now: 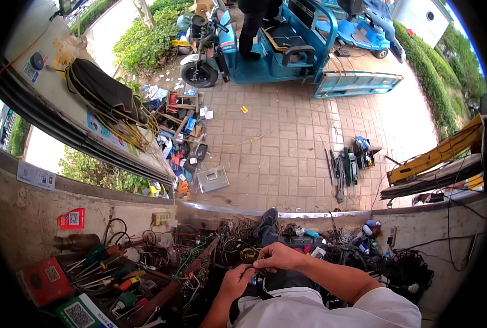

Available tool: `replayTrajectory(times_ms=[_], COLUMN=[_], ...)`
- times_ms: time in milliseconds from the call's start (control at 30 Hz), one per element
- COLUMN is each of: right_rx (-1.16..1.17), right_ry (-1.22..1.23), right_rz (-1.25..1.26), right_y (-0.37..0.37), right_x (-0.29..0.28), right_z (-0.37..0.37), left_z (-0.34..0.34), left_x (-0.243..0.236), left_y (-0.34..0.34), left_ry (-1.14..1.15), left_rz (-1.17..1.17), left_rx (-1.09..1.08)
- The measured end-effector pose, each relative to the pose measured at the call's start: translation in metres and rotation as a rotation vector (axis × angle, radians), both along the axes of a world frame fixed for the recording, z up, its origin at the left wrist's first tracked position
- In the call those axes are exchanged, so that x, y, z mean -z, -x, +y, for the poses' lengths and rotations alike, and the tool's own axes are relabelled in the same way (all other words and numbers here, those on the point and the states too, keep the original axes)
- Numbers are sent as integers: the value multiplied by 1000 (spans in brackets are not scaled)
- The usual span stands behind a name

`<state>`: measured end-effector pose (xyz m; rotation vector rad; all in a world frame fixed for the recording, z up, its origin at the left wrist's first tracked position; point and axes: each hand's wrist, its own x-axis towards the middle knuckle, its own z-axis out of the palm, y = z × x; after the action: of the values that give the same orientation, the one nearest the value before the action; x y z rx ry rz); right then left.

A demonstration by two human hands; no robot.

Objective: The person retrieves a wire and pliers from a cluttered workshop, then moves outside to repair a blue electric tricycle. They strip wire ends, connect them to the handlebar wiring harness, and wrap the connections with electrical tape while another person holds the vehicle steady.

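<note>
My left hand (235, 281) and my right hand (278, 256) meet close in front of my body, fingertips together. Both are closed in a pinch; whatever lies between the fingers is too small and too covered to make out. Just beyond them is a small yellow coil (249, 254), apparently of wire, among dark cables. My shoe (268, 218) rests farther ahead, by the doorway sill. To the left of my hands stands a rusty metal tray (161, 302) with screwdrivers (96, 268) and loose small parts in and around it.
Cables and small bottles (365, 249) pile up on the right. Outside on the paving are a grey metal case (213, 179), a group of long tools (341, 169) and a heap of scattered goods (183, 131). A blue cargo tricycle (287, 65) stands at the back, a person (251, 27) beside it.
</note>
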<state>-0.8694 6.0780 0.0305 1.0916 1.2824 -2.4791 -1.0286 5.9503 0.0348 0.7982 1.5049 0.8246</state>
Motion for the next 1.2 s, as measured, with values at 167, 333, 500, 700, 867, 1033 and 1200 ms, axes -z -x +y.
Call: replayTrajectory(times_ms=[167, 333, 500, 700, 867, 1033, 1200], right_rx=[254, 367, 894, 1849, 1841, 1492, 1646], right_ry=[9, -75, 102, -514, -50, -456, -575], right_rz=[-70, -36, 174, 376, -781, -625, -26], right_y=[6, 7, -46, -190, -125, -55, -27], right_x=[-27, -36, -11, 118, 324, 235, 177], right_z=[108, 199, 291, 284, 118, 242, 322], left_z=[124, 235, 368, 488, 524, 567, 585], left_x=[-11, -20, 4, 180, 235, 191, 174], left_y=[7, 22, 26, 74, 32, 14, -50], left_ry=[-161, -67, -95, -6, -9, 146, 108], left_rz=[73, 11, -43, -245, -399, -500, -396], left_rx=[71, 200, 618, 421, 501, 594, 865])
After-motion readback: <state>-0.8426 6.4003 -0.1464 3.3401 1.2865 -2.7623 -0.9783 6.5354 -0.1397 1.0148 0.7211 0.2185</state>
